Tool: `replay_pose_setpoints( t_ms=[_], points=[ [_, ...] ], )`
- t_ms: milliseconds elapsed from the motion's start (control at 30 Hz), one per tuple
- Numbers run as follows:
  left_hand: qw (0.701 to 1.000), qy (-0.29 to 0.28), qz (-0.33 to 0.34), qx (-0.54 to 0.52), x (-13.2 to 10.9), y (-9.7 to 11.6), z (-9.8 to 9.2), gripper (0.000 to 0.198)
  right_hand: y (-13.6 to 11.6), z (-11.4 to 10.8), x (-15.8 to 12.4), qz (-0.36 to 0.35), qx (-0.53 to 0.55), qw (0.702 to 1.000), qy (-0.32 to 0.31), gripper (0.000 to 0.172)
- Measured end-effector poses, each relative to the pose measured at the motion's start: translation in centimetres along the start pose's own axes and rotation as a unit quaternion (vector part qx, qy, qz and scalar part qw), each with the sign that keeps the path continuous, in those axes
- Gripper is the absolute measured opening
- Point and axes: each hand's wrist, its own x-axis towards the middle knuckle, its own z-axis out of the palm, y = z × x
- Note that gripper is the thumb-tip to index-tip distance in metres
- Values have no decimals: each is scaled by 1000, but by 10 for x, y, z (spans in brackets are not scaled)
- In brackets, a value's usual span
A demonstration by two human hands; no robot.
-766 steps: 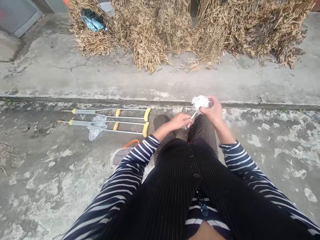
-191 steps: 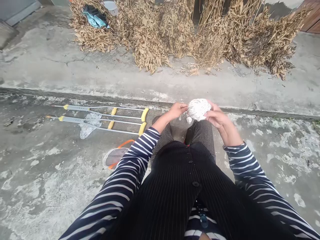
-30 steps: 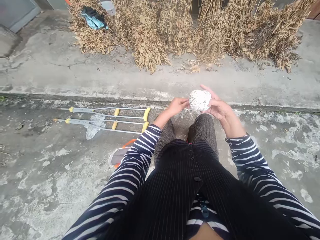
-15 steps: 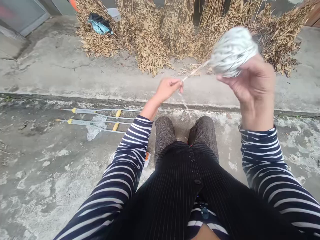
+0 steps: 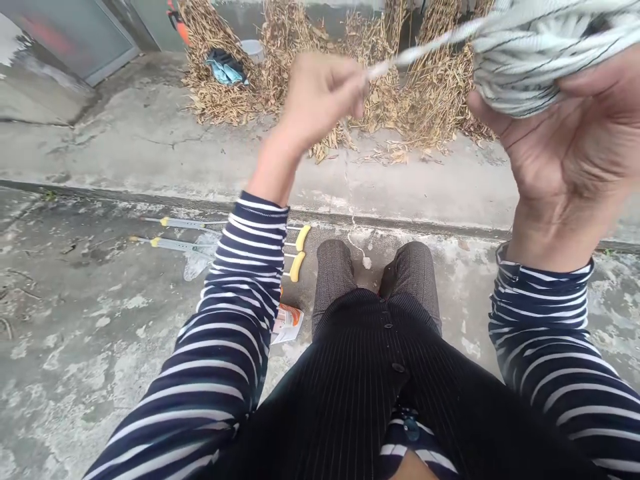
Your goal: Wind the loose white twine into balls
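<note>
My right hand (image 5: 575, 127) is wrapped round a ball of white cord with thin dark flecks (image 5: 540, 63) at the upper right, partly cut off by the frame edge. A strand (image 5: 430, 47) runs taut from the ball to my left hand (image 5: 325, 97), whose fingers are pinched on it. Below my left hand the loose tail of the cord (image 5: 352, 207) hangs down towards the ground between my knees.
Crutches with yellow pads (image 5: 297, 257) lie on the ground at the left, by a clear plastic bag (image 5: 196, 263). A printed packet (image 5: 287, 323) lies near my left knee. Dried plant bundles (image 5: 285, 60) stand along the raised ledge (image 5: 200, 160), beside a blue and black cloth (image 5: 226, 68).
Both hands have risen and come nearer the camera, my left hand up and slightly left, my right hand with the ball to the upper right. The strand between them is longer.
</note>
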Motion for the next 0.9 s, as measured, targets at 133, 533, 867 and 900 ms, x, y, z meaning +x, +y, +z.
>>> replay_pose_setpoints(
  t_ms=[133, 533, 867, 900],
  points=[
    [977, -103, -158, -98, -60, -36, 74, 33, 38, -4, 14, -134, 62, 987, 61, 60],
    [893, -243, -229, -300, -144, -48, 145, 31, 221, -10, 25, 67, -218, 960, 165, 65],
    [939, -238, -200, -148, -128, -68, 134, 27, 238, 4, -27, 296, 169, 935, -96, 63],
    [941, -233, -196, -149, -130, -69, 136, 27, 237, 2, -30, 301, 190, 928, -108, 64]
  ],
)
